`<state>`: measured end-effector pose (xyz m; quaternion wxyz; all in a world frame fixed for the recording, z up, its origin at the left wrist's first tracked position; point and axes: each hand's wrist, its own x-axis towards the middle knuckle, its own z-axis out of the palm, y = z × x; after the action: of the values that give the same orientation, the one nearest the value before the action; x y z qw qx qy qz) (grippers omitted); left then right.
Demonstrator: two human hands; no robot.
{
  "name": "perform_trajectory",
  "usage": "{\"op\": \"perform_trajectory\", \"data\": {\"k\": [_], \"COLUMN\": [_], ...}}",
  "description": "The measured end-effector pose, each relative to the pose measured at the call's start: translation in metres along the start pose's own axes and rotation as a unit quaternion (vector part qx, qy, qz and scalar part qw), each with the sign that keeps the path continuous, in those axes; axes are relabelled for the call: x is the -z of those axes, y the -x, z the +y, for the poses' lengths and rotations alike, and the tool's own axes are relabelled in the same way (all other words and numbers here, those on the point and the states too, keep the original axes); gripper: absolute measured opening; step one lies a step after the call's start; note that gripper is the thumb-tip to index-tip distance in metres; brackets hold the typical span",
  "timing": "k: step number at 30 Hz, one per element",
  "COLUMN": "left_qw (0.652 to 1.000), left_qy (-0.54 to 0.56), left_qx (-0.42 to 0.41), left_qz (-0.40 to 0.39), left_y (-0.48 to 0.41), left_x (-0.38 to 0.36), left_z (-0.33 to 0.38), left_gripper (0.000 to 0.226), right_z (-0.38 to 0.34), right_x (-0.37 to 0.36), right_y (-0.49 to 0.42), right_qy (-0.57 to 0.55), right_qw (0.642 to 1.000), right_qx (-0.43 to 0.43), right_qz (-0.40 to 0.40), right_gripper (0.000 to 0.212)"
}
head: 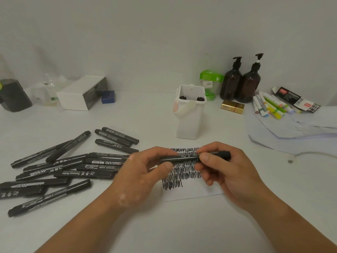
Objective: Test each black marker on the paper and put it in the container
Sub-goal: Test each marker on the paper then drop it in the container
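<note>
Both hands hold one black marker [186, 158] level above the paper [193, 190], which carries rows of black scribble. My left hand [144, 172] pinches the marker's left end with thumb and fingers. My right hand [224, 168] grips its right half. A white container [187, 125] stands just behind the paper, with two black marker ends showing inside. Several black markers [73, 168] lie in a loose pile on the table to the left.
Two brown pump bottles [240, 84] and a green item stand behind the container. Coloured pens [269, 106], a gold box [232, 106] and a stack of white sheets lie at right. A white box [82, 94], a blue block and a dark jar sit at back left.
</note>
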<state>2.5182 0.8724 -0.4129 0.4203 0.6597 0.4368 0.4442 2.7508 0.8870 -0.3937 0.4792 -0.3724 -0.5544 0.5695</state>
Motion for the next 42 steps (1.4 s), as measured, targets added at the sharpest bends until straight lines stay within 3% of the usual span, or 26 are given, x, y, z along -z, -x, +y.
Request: {"op": "perform_trajectory", "data": {"k": [6,11,18,27,37,42], "left_qw": [0.988,0.996,0.985,0.987,0.993,0.992], "left_qy": [0.153,0.086,0.164,0.153,0.109,0.111], "left_qx": [0.009,-0.008,0.024,0.003,-0.040,-0.036], "left_qz": [0.007,0.031,0.038,0.046,0.013,0.037], "left_y": [0.000,0.002,0.004,0.003,0.002,0.000], "left_x": [-0.009,-0.014,-0.022,-0.023,-0.015,-0.003], "left_z": [-0.002,0.004,0.014,0.015,0.010,0.004], "left_gripper": [0.028,0.041,0.035,0.033,0.025,0.023], "right_z": [0.002,0.005,0.004,0.002,-0.001,0.000], "right_x": [-0.009,-0.018,-0.020,-0.020,-0.021,-0.019], "right_y": [0.003,0.006,0.004,0.004,0.005,0.003], "right_qy": [0.068,0.130,0.100,0.074,0.051,0.091], "right_qw": [0.997,0.990,0.994,0.996,0.997,0.994], "right_qx": [0.023,0.058,0.051,0.053,0.050,0.050], "right_qz": [-0.012,0.009,0.014,0.008,-0.011,-0.025], "right_gripper": [0.009,0.012,0.006,0.020,0.009,0.026]}}
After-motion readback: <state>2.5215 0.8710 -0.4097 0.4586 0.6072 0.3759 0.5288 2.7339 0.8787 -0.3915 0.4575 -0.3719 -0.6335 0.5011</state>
